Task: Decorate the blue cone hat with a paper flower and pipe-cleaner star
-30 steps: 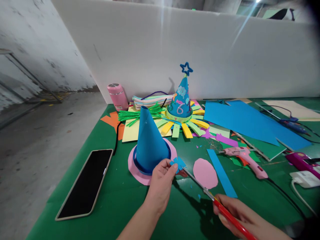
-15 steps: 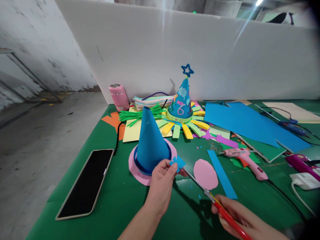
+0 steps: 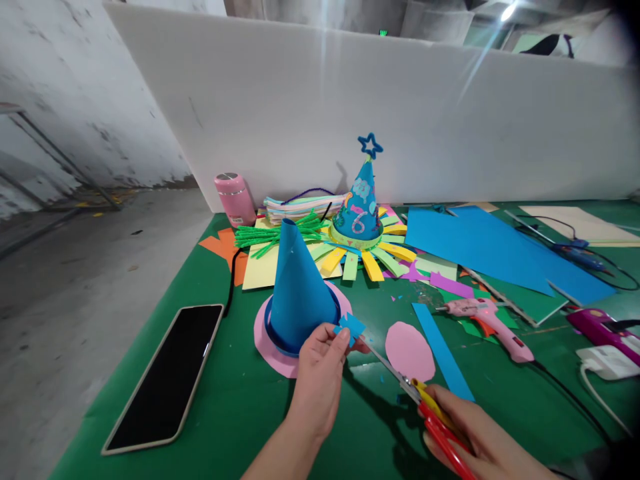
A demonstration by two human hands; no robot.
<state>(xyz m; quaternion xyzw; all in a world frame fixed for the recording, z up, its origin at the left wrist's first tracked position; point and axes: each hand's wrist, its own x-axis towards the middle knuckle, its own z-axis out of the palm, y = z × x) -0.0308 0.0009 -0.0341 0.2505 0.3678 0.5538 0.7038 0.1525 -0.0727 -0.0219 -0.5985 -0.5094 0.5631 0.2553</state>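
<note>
My left hand (image 3: 320, 370) pinches a small blue paper cutout (image 3: 350, 326) just in front of a plain blue paper cone (image 3: 297, 290) that stands on a pink paper ring (image 3: 265, 337). My right hand (image 3: 475, 440) grips red-handled scissors (image 3: 420, 400) at the lower right. Their blades point up and to the left, with the tips at the cutout. A pink paper oval (image 3: 409, 350) and a blue paper strip (image 3: 443, 350) lie flat on the green table (image 3: 240, 407) just beyond the blades.
A black phone (image 3: 167, 377) lies at the left. A decorated party hat (image 3: 361, 207), green pipe cleaners (image 3: 273, 235), a pink bottle (image 3: 231, 198) and stacked foam sheets stand at the back. Blue sheets (image 3: 490, 247), a pink glue gun (image 3: 485, 319) and cables lie to the right.
The blue cutout has turned a little in my left fingers and looks smaller. My right hand and the scissors have shifted slightly left. The view has tilted a bit.
</note>
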